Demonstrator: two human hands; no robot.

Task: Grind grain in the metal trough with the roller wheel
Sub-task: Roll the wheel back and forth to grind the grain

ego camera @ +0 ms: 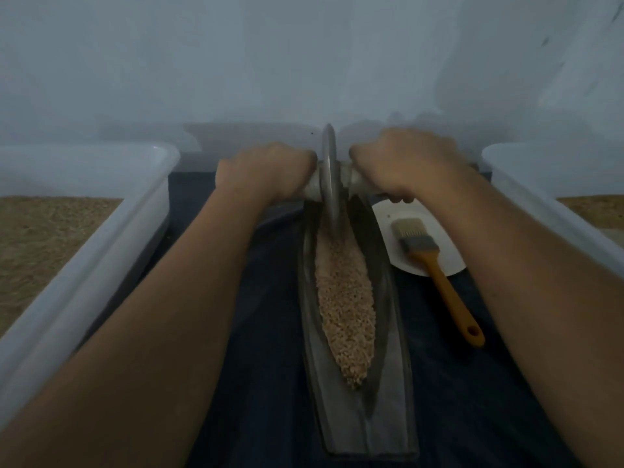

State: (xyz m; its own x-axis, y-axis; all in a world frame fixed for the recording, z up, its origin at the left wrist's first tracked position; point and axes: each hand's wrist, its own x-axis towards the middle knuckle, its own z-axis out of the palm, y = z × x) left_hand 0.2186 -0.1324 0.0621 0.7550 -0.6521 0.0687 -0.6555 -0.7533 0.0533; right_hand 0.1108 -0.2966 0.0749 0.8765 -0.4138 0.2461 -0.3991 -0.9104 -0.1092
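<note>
Metal roller wheel (328, 177) gripped between left hand (266, 172) and right hand (401, 163).

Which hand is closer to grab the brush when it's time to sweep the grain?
The right hand. The brush lies on the white plate, right of the trough, just below that hand. The left hand would have to cross the wheel.

Both tubs (84, 231) cropped — axle handle (312, 187) mostly hidden under hands.

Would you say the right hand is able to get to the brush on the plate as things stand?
Probably yes: the brush lies uncovered on the plate, just beside the right hand, but that hand now grips the roller's handle and must let go first.
</note>
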